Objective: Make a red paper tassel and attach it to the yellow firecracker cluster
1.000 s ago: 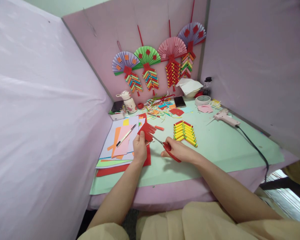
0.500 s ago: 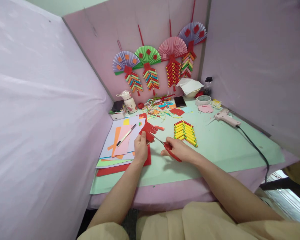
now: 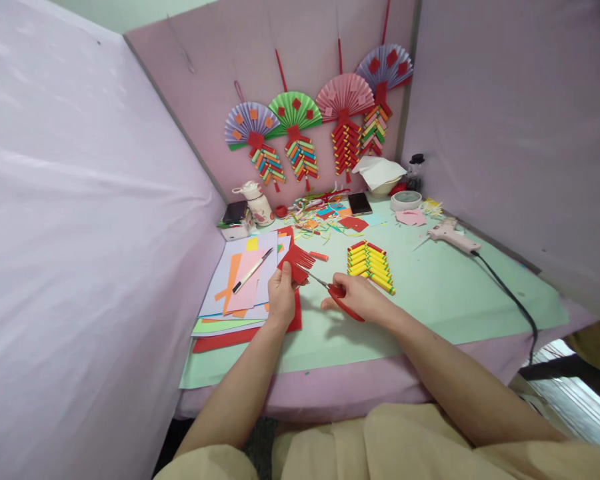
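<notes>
My left hand [image 3: 282, 293] pinches a piece of red paper [image 3: 294, 259] whose far right side is cut into a fringe of thin strips. In my right hand [image 3: 360, 297] is a pair of scissors with red handles [image 3: 339, 300]. Their blades reach left to the paper, at the lower part of the fringe. Just beyond the paper lies a small orange-red paper roll [image 3: 319, 256]. To the right of it a panel of yellow paper rolls [image 3: 370, 267] with green and red ends rests flat on the table.
Stacked coloured paper [image 3: 215, 303] with a pen [image 3: 253, 270] on it lies at the left. Farther back are paper scraps [image 3: 320, 213], a bottle [image 3: 260, 205], a phone [image 3: 360, 203] and tape [image 3: 406, 200]. A corded glue gun [image 3: 453, 235] lies right. Paper fans [image 3: 295, 110] hang on the back wall.
Almost nothing differs. The scissors and the fringed paper show only a very slight shift, and both hands keep their hold.
</notes>
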A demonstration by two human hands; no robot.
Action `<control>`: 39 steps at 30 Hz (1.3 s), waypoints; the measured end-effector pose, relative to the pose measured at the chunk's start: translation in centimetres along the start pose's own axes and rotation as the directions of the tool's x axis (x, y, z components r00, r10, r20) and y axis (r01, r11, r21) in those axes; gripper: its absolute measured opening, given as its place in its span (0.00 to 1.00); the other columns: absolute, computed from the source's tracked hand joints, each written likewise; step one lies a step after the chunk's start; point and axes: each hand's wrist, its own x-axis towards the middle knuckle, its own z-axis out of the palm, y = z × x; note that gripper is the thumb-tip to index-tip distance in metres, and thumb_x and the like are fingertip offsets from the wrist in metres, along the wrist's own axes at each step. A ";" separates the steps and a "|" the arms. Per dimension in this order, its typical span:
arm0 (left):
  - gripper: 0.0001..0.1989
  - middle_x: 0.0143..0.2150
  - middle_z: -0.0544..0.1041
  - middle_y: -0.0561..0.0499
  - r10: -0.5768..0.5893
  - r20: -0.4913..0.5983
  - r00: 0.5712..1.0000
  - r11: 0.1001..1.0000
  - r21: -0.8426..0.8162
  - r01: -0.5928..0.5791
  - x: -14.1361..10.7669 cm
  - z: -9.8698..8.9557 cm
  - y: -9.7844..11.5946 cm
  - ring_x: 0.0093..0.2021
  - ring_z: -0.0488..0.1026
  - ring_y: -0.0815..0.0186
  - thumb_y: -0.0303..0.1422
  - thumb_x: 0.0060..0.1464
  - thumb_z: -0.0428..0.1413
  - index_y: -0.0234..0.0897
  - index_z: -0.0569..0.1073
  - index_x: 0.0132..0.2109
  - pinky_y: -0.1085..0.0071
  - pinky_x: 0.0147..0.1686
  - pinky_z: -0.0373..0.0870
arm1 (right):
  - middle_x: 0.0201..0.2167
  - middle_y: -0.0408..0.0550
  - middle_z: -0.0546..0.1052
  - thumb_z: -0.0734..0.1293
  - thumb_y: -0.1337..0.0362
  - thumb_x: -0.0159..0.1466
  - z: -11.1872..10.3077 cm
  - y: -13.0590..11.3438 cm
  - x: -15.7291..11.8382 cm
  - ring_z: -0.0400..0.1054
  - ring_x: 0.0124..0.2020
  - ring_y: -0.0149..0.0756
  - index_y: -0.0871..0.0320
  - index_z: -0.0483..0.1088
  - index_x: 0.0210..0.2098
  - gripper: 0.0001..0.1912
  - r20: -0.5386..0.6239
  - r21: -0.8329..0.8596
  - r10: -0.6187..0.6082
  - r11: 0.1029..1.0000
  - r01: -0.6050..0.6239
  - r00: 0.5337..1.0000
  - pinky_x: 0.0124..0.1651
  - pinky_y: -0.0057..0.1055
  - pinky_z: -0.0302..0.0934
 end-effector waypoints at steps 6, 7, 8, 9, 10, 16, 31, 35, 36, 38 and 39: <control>0.23 0.27 0.74 0.50 -0.004 0.017 1.000 1.000 -0.009 0.004 0.1 -0.1 0.0 0.27 0.71 0.69 0.51 0.50 0.57 0.32 0.74 0.33 0.71 0.31 0.72 | 0.22 0.38 0.67 0.69 0.46 0.52 0.0 0.0 0.0 0.59 0.24 0.29 0.55 0.57 0.26 0.22 0.037 0.024 0.019 1.000 -0.020 0.999 0.26 0.25 0.44; 0.23 0.27 0.74 0.50 -0.003 0.021 1.000 1.000 -0.007 0.003 0.1 -0.1 0.0 0.27 0.71 0.69 0.51 0.50 0.57 0.32 0.74 0.33 0.71 0.31 0.72 | 0.23 0.38 0.67 0.69 0.46 0.51 0.0 -0.1 -0.1 0.59 0.24 0.29 0.54 0.57 0.26 0.22 0.046 0.036 0.022 0.999 -0.023 0.999 0.26 0.25 0.44; 0.22 0.27 0.74 0.50 -0.002 0.027 1.000 1.000 -0.007 0.002 0.0 -0.1 -0.1 0.27 0.71 0.69 0.51 0.50 0.57 0.32 0.74 0.33 0.71 0.31 0.71 | 0.23 0.37 0.67 0.69 0.46 0.51 0.0 -0.1 -0.1 0.59 0.24 0.29 0.54 0.57 0.26 0.22 0.055 0.049 0.023 0.998 -0.025 0.998 0.26 0.25 0.45; 0.22 0.27 0.74 0.50 0.001 0.036 0.999 1.000 -0.006 -0.001 0.0 -0.1 -0.1 0.27 0.71 0.69 0.51 0.51 0.57 0.32 0.74 0.33 0.71 0.30 0.71 | 0.23 0.37 0.67 0.70 0.47 0.51 0.0 -0.1 -0.1 0.59 0.24 0.29 0.54 0.57 0.27 0.22 0.063 0.063 0.023 0.998 -0.027 0.998 0.26 0.25 0.45; 0.22 0.27 0.74 0.50 0.007 0.050 0.999 1.000 -0.001 -0.007 0.0 -0.1 -0.1 0.26 0.71 0.69 0.50 0.51 0.57 0.32 0.74 0.33 0.71 0.30 0.71 | 0.23 0.37 0.67 0.70 0.47 0.51 0.0 -0.1 -0.1 0.59 0.24 0.29 0.54 0.57 0.27 0.21 0.071 0.077 0.023 0.997 -0.029 0.997 0.26 0.25 0.45; 0.21 0.24 0.74 0.50 0.049 0.172 0.984 0.993 0.093 -0.066 -0.4 -0.1 -0.3 0.26 0.71 0.68 0.48 0.56 0.53 0.33 0.73 0.30 0.71 0.31 0.70 | 0.23 0.36 0.65 0.68 0.47 0.53 0.0 0.0 -0.3 0.58 0.24 0.29 0.54 0.55 0.29 0.21 0.103 0.126 0.011 0.992 -0.024 0.995 0.26 0.26 0.46; 0.21 0.24 0.73 0.50 -0.037 0.186 0.982 0.999 -0.004 0.039 -0.5 0.1 -0.1 0.26 0.72 0.68 0.49 0.54 0.55 0.33 0.71 0.29 0.71 0.29 0.70 | 0.21 0.36 0.64 0.67 0.46 0.53 0.2 0.1 0.1 0.56 0.23 0.28 0.55 0.55 0.25 0.22 0.018 0.074 -0.013 0.997 0.012 1.000 0.26 0.25 0.45; 0.21 0.25 0.73 0.50 -0.068 0.174 0.982 0.997 -0.016 0.072 -0.4 0.1 -0.2 0.25 0.71 0.68 0.50 0.53 0.56 0.33 0.71 0.30 0.70 0.29 0.69 | 0.19 0.36 0.63 0.67 0.47 0.53 0.2 0.0 0.1 0.54 0.22 0.28 0.55 0.55 0.23 0.22 -0.008 0.042 0.006 0.999 -0.006 1.000 0.26 0.25 0.44; 0.21 0.25 0.73 0.50 -0.073 0.175 0.982 0.997 -0.022 0.078 -0.4 0.1 -0.3 0.25 0.70 0.69 0.50 0.53 0.56 0.33 0.71 0.30 0.71 0.29 0.69 | 0.19 0.36 0.63 0.67 0.47 0.53 0.1 0.0 0.1 0.54 0.22 0.28 0.55 0.55 0.23 0.22 -0.007 0.040 0.007 0.999 -0.007 1.000 0.26 0.25 0.44; 0.21 0.24 0.73 0.51 -0.079 0.181 0.980 0.996 -0.032 0.086 -0.4 0.1 -0.4 0.24 0.69 0.69 0.50 0.53 0.56 0.33 0.71 0.30 0.71 0.28 0.68 | 0.19 0.36 0.62 0.66 0.48 0.54 0.0 -0.2 0.1 0.54 0.22 0.28 0.55 0.54 0.23 0.21 0.006 0.042 0.004 0.999 -0.004 1.000 0.26 0.25 0.44; 0.21 0.24 0.73 0.51 -0.079 0.185 0.980 0.995 -0.037 0.088 -0.4 0.1 -0.4 0.23 0.69 0.69 0.50 0.52 0.56 0.33 0.71 0.29 0.71 0.27 0.67 | 0.19 0.36 0.62 0.66 0.48 0.54 0.0 -0.3 0.0 0.54 0.22 0.28 0.55 0.54 0.23 0.21 0.013 0.047 0.003 0.999 -0.003 1.000 0.26 0.25 0.44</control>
